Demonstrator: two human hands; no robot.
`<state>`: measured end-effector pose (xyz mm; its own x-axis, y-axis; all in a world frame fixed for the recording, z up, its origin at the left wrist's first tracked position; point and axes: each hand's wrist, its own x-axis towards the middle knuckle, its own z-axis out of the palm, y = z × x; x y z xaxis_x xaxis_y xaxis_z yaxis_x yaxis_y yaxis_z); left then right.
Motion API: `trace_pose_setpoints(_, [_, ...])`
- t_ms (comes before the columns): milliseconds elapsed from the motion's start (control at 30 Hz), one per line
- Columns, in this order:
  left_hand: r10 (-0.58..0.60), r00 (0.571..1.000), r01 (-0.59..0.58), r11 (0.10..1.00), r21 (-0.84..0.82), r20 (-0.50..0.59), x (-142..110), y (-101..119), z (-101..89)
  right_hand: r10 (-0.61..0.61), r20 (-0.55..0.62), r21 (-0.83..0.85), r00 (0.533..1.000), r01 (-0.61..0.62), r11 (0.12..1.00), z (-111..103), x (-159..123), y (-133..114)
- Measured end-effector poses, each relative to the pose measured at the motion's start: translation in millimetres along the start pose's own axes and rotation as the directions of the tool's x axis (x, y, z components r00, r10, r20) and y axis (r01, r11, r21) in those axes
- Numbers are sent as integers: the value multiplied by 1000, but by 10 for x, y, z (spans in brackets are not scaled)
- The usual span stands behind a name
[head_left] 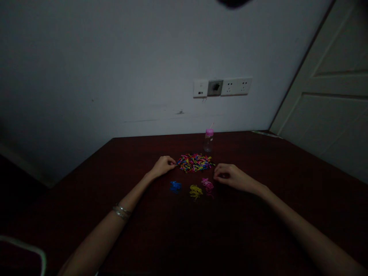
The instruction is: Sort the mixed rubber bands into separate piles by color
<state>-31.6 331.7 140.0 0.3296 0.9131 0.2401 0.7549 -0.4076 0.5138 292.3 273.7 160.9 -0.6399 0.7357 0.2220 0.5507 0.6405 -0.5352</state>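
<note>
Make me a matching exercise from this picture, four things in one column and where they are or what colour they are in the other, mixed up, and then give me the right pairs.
Things
1. Yellow bunch
2. Bottle lid
3. Mixed pile
4. Bracelets

Places and colours
A. Multicoloured, between left hand and right hand
B. Around the left forearm
C. Between the blue bunch and pink bunch
D. Pink, on a clear bottle

Right pairs: 1-C, 2-D, 3-A, 4-B

Main pile [195, 163] on the table [143, 234], three lesser piles [196, 191] before it, bottle [208, 142] just behind.
</note>
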Motion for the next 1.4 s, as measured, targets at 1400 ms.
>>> trace_pose_setpoints(1400, [1,999,-15,955,-296,-46,-40,488,-247,-66,-140,-50,988,60,997,46,16,-130])
